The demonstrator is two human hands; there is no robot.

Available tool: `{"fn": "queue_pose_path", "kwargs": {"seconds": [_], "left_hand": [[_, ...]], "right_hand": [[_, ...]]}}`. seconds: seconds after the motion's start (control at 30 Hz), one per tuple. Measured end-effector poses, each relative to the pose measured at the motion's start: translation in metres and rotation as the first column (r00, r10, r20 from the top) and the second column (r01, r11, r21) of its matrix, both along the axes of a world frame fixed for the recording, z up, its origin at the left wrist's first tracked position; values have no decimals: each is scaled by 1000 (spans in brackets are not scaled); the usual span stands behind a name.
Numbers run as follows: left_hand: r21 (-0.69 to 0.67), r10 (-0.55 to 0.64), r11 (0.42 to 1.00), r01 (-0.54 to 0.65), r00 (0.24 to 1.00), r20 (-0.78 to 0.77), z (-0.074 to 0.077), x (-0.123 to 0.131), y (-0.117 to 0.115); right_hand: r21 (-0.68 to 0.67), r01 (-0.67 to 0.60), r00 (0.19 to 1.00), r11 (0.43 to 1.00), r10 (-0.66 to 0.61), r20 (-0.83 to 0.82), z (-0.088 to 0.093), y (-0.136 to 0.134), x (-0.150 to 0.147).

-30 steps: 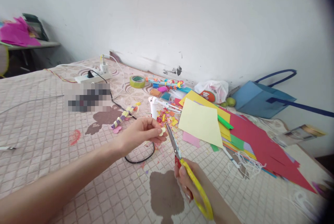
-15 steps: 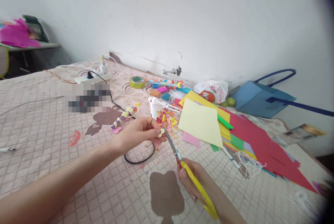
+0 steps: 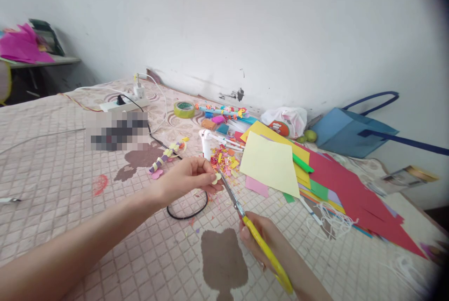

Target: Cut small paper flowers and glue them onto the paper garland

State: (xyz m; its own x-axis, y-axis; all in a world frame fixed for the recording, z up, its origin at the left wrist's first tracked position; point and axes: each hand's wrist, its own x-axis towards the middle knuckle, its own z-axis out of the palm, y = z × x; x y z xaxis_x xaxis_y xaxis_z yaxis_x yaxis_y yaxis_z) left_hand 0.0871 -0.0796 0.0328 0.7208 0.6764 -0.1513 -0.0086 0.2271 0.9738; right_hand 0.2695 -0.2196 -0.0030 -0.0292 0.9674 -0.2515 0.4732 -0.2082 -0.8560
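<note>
My left hand (image 3: 198,175) pinches a small pale yellow paper flower (image 3: 216,179) between thumb and fingers, above the cloth-covered bed. In my right hand (image 3: 256,240) is a pair of scissors (image 3: 236,202) with yellow handles. Their blades point up and left, with the tips right beside the flower; whether they touch its edge I cannot tell. Just beyond my left hand lie a heap of colourful paper scraps (image 3: 226,158) and a white glue gun (image 3: 206,144). Left of that hand rests a purple and yellow wrapped stick (image 3: 164,157) with paper flowers on it.
Sheets of coloured paper (image 3: 270,163) spread to the right, with white string (image 3: 336,219) in front. Farther back are a tape roll (image 3: 184,109), a power strip (image 3: 122,103), a plastic bag (image 3: 286,121) and a blue bag (image 3: 354,132). A black cable (image 3: 187,218) loops under my left arm.
Almost nothing differs. Both hands keep their places, and the scissors' tips stay beside the paper flower.
</note>
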Motion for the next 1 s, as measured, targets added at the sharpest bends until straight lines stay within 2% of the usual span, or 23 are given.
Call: {"fn": "queue_pose_path", "kwargs": {"seconds": [0.33,0.5,0.67,0.83,1.0], "left_hand": [[-12,5,1000,-5,1000,14,1,0,0],[-29,10,1000,-9,1000,28,-4,2,-3],[39,36,999,-35,999,-21,-14,7,-12],[56,45,997,-44,998,-31,-16,15,-25],[48,29,998,-27,999,-36,-20,19,-34]], "right_hand": [[-2,22,999,1000,-22,-39,-6,0,3],[-19,68,990,997,-70,-125,-9,2,-1],[0,213,940,977,-204,-272,-15,7,-7],[85,408,840,909,-336,-426,-8,12,-20],[141,499,790,855,-382,-480,-2,17,-31]]}}
